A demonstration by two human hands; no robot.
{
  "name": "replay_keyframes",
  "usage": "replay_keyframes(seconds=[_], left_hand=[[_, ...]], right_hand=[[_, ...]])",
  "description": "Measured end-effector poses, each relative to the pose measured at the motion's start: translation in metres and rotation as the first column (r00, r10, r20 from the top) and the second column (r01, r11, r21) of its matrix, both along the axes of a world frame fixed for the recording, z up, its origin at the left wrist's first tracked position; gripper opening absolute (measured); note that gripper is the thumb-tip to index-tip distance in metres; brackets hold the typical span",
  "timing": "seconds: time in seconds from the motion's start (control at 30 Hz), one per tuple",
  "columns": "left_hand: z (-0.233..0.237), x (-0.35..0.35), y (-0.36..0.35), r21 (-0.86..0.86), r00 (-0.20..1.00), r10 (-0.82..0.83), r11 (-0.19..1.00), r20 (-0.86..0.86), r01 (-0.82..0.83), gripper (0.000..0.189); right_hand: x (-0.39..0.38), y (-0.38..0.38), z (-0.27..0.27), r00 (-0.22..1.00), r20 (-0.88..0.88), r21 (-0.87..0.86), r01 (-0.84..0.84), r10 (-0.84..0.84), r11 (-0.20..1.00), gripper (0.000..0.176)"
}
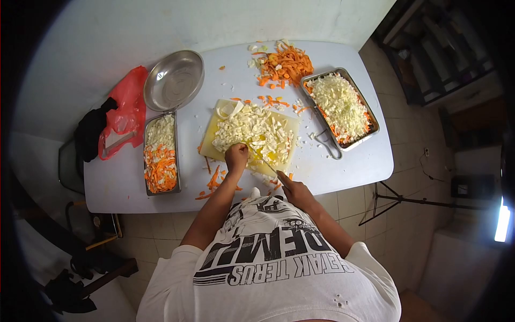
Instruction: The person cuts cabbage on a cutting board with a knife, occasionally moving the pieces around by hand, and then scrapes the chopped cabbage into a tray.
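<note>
Chopped white cabbage (249, 126) is heaped over a yellowish cutting board (212, 140) at the table's middle. My right hand (296, 192) is wrapped round the handle of a knife (266, 163), whose blade points up and left over the board. At the board's lower left, my left hand (236, 156) is closed with its fingers curled at the edge of the cabbage pile, close to the knife's tip. Whatever those fingers may hold is hidden under the hand.
A metal tray of cabbage and carrot (161, 155) stands left, below a steel bowl (174, 80). Another filled tray (340, 110) is at right. Carrot peelings (287, 64) pile up at the back. A red plastic bag (124, 115) lies far left. A tripod leg (399, 199) stands beside the table.
</note>
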State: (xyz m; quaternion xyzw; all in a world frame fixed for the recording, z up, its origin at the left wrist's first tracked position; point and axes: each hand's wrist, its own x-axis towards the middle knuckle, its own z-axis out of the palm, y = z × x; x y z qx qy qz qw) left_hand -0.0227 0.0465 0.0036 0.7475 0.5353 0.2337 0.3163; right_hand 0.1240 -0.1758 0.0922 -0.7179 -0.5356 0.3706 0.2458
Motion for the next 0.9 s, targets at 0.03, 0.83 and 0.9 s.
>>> replay_keyframes(seconds=[0.03,0.83,0.9], left_hand=[[0.006,-0.001,0.0,0.043,1.0,-0.012,0.999,-0.028,0.013,0.015],[0.006,0.023,0.006,-0.019,0.972,-0.225,0.974,-0.06,0.225,0.014],[0.006,0.022,0.01,-0.02,0.971,-0.228,0.974,-0.075,0.227,0.014]], right_hand=[[0.001,-0.004,0.001,1.0,0.008,0.005,0.021,-0.021,1.0,0.059],[0.007,-0.013,-0.024,0.986,0.165,-0.063,0.042,-0.031,0.997,0.062],[0.004,-0.009,-0.033,0.99,0.136,0.004,0.042,-0.043,0.999,0.061]])
